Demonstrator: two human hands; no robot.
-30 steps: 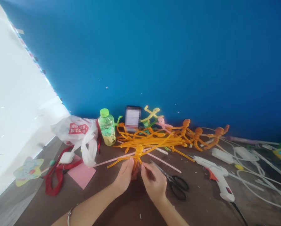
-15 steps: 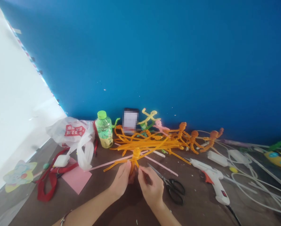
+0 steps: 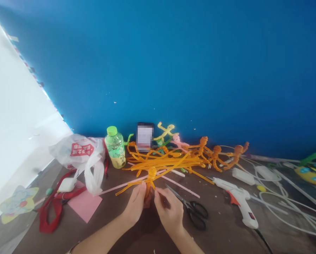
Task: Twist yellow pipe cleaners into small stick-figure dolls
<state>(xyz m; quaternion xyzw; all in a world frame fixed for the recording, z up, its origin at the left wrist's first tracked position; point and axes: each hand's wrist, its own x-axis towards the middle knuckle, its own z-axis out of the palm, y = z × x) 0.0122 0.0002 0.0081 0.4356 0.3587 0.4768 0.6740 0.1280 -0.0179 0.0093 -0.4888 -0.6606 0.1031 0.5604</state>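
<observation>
Well left of the fingers lie a paper star [image 3: 18, 204] and a red strap [image 3: 50, 215] with a small white case [image 3: 67, 185] on it. Nearer are a pink paper [image 3: 85, 204] and a white plastic bag [image 3: 81, 155], with a green-capped bottle [image 3: 115, 147] behind them.

The left hand [image 3: 135, 206] has its fingers closed around an orange pipe-cleaner figure [image 3: 152, 173], just above the table [image 3: 221, 236]. The figure's coiled head shows, but its lower part is hidden between the hands. The right hand's fingertips [image 3: 158, 192] curl in beside it, with a dark shape there too small to make out, so I cannot tell whether they grip anything.

Beyond the fingers are a tangle of orange pipe cleaners [image 3: 163, 162] and a blurred phone [image 3: 145, 137]. To the right lie scissors [image 3: 196, 213], a glue gun [image 3: 238, 199] and white cables [image 3: 285, 208]. A toy [image 3: 310, 175] is cut off by the frame.
</observation>
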